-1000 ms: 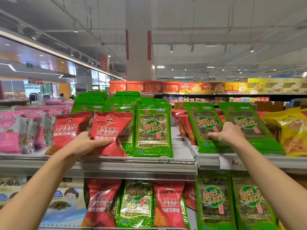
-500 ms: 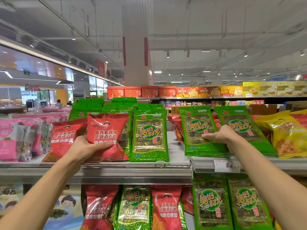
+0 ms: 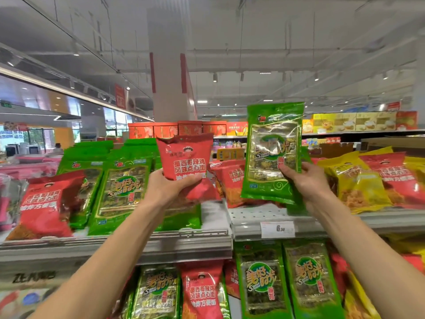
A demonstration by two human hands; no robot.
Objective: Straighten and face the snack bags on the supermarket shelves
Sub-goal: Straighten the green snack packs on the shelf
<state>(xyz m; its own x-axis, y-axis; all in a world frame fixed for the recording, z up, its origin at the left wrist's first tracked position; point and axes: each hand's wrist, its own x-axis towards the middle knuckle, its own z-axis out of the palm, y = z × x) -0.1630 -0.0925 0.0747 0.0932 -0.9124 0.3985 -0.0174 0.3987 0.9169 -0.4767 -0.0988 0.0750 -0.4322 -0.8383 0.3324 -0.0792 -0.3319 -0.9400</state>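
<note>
In my left hand (image 3: 170, 189) the red crinkled plastic noodle bag (image 3: 185, 157) is above the grey metal shelf (image 3: 184, 240); in my right hand (image 3: 305, 180), the green flat foil seaweed bag (image 3: 271, 153) is right of it.

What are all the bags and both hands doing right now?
Left hand: grips the red bag.
Red bag: lifted off the shelf, upright, front facing out.
Right hand: grips the green bag.
Green bag: lifted up, nearly upright, front facing out.
Red bag on the left: leaning back on the shelf.
Yellow bag: lying tilted on the shelf.
Price tag: fixed to the shelf edge.
</note>
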